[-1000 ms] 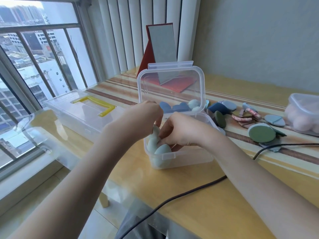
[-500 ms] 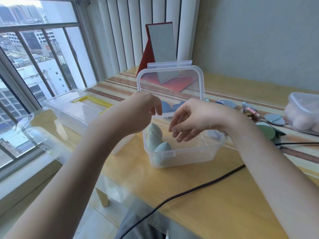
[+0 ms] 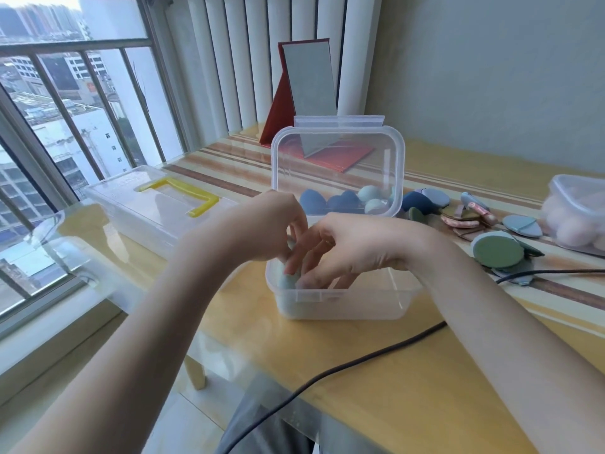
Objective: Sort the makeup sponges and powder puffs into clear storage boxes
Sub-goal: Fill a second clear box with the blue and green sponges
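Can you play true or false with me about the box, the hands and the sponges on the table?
1. The lid of the open box stands up. True.
2. Both hands reach into that box. True: the left hand and right hand meet over a pale green sponge.
3. The handle on the long box is red. False: it is yellow.
4. The dark blue sponges lie inside the open box. False: they lie behind it, seen through the lid.
5. A black cable crosses the table. True.

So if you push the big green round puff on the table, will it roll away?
Probably not. The green puff lies flat on other puffs, so it would likely slide. It looks thin and soft, so probably light and bendy.
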The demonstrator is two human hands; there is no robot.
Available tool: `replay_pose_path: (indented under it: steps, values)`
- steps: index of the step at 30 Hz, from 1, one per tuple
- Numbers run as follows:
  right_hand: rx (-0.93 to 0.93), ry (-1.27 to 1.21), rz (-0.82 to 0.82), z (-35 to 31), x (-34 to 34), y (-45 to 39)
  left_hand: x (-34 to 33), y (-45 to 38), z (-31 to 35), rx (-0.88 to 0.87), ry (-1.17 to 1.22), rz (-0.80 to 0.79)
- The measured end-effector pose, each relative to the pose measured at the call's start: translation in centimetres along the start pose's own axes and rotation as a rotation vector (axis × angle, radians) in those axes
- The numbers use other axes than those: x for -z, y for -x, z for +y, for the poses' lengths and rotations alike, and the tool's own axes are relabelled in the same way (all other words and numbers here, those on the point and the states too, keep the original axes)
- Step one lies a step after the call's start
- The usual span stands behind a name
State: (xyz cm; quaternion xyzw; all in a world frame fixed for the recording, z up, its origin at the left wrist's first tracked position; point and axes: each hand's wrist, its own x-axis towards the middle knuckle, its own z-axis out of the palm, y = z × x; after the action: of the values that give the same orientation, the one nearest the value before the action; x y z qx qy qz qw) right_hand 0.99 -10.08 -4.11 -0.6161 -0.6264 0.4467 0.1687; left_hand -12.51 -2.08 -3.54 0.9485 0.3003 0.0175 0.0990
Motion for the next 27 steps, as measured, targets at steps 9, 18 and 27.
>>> replay_pose_path:
  steps: [9,18,27]
  values:
    - [0.075,0.224,0.160,0.1,-1.5,-1.2,-0.4,0.2,-0.5,-0.003,0.025,0.028]
    - [-0.007,0.162,-0.130,0.9,1.6,0.4,1.4,1.0,-1.0,-0.012,0.276,0.057]
    - [-0.006,0.174,-0.128,1.2,3.4,1.5,1.4,1.6,-0.7,0.024,0.253,0.191]
